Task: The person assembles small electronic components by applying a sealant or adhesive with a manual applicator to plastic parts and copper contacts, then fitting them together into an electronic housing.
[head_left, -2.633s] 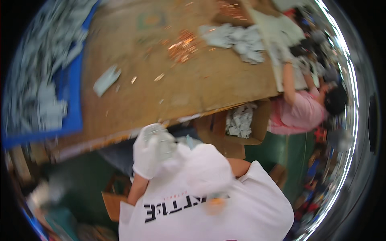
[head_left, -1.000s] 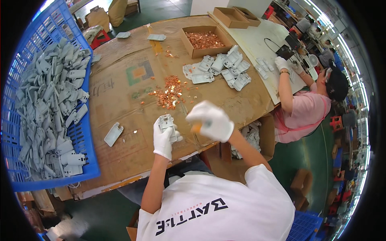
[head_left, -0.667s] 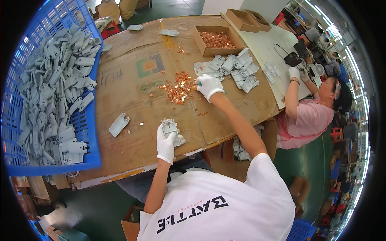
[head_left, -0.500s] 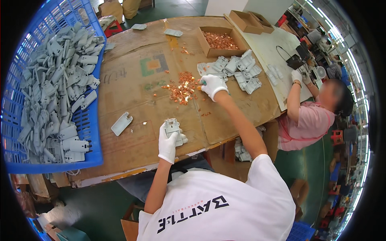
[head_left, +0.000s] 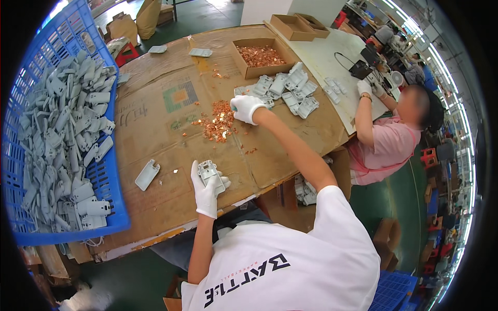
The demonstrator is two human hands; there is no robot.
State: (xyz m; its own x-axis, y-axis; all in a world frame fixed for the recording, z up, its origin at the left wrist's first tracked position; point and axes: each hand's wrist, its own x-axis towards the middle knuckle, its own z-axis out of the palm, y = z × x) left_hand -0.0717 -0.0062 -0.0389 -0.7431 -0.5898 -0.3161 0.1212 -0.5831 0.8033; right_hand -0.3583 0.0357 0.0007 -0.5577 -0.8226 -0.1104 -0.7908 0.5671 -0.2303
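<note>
My left hand (head_left: 206, 196), in a white glove, is closed round a light grey plastic housing (head_left: 209, 173) near the table's front edge. The housing's hollow, ribbed side faces up. My right hand (head_left: 246, 109), also gloved, has its fingers pinched together at the right edge of a loose pile of small copper-coloured metal pieces (head_left: 213, 124). Something teal shows at its fingertips; whether a piece is between them cannot be made out. Beyond that hand lies a heap of similar grey housings (head_left: 296, 85). One lone grey housing (head_left: 148, 175) rests left of my left hand.
A blue plastic crate (head_left: 122, 210) full of grey housings stands at the left. A cardboard box (head_left: 243, 66) of copper pieces sits at the back of the cardboard-covered table (head_left: 150, 132). At right, a co-worker in pink (head_left: 386, 142) works at a white table (head_left: 332, 65).
The whole view has shifted, moving the table leftward in the picture. My right hand has come slightly closer to the copper pile. My left hand still holds the housing.
</note>
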